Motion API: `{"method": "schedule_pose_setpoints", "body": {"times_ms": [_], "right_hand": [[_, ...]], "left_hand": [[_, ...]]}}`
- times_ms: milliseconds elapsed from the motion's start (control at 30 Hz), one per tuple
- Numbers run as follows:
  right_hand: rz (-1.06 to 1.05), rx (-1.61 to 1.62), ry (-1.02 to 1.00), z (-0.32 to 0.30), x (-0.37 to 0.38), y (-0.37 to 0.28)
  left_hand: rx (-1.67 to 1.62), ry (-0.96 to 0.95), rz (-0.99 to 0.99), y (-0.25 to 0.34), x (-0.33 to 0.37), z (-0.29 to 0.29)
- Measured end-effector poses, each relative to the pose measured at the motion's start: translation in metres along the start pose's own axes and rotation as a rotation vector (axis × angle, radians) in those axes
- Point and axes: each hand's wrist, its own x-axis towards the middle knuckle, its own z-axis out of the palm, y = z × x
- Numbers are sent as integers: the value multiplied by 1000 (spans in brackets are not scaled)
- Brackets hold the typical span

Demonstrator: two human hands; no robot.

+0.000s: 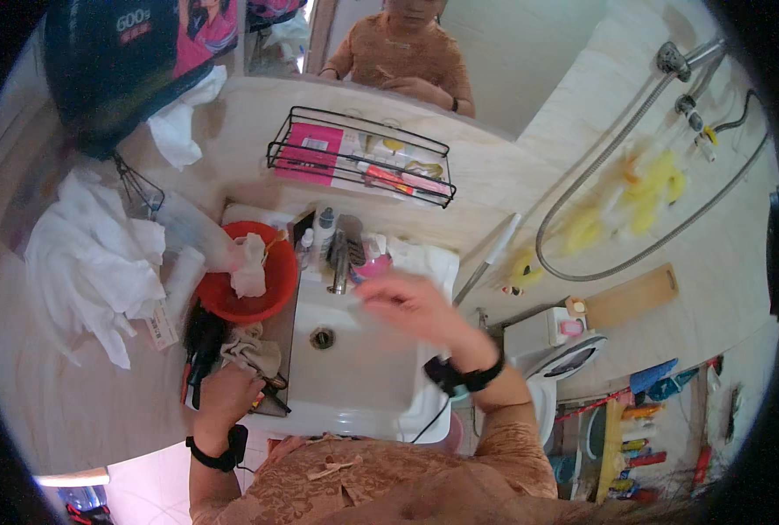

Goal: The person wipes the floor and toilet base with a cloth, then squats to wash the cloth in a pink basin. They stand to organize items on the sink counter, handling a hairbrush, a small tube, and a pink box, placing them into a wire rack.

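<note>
My right hand (411, 308) hangs over the white sink (363, 376), near the metal tap (340, 266). Motion blurs it, but its fingers reach out loosely and nothing shows in them. To the left, my left hand (226, 395) is down among items on the ledge beside the basin, its fingers curled and partly hidden. What they grip, if anything, I cannot make out. Right by them lie a crumpled beige cloth (254, 352) and a black hairbrush (203, 343). Beyond the cloth stands a red basin (275, 278) with a crumpled white tissue (249, 267) on it.
Small bottles (323, 232) stand behind the sink. A black wire rack (446, 197) hangs on the wall below the mirror (529, 79). White cloths (96, 254) lie on the left counter. At right are a shower hose (573, 171) and a toilet (542, 407).
</note>
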Motion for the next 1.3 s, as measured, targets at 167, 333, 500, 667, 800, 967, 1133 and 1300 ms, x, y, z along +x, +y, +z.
{"method": "schedule_pose_setpoints", "body": {"times_ms": [167,333,500,667,800,967,1133,1300], "right_hand": [[145,-436,344,-121,33,-21],[102,-714,89,-168,88,22],[47,-834,-193,-167,123,52],[158,-1080,-304,-163,139,63],[162,-1101,-306,-160,140,64],[154,-938,-192,-162,134,56],[201,-668,-105,-171,130,56],[205,-658,48,-176,131,65]], "left_hand": [[-121,15,-17,14,-11,-34],[-571,50,142,41,-8,-34],[-514,-12,192,51,1,-21],[-532,-22,200,52,5,-16],[-538,-11,216,52,9,-13],[-545,-18,212,53,13,-9],[-556,1,234,55,17,-8],[-560,-82,225,58,28,-8]]}}
